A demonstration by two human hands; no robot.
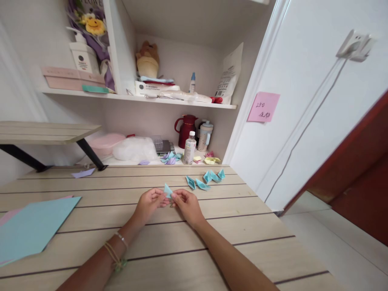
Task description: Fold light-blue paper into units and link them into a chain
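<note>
Between my two hands is a small folded piece of light blue paper [167, 190], its pointed tip standing up. My left hand [152, 201] pinches its left side between thumb and fingers. The right side is gripped by my right hand [185, 203], thumb on the near face. Part of the paper is hidden behind the fingers. Several folded blue paper boats [202, 185] sit on the wooden table just beyond my right hand.
Blue and pink paper sheets [39, 226] lie at the left. A lilac folded paper [83, 173] is near the riser shelf [48, 131]. Behind the table stand a clear bottle [190, 148], a red jug [186, 130] and more folded papers [171, 157]. The wall borders the right.
</note>
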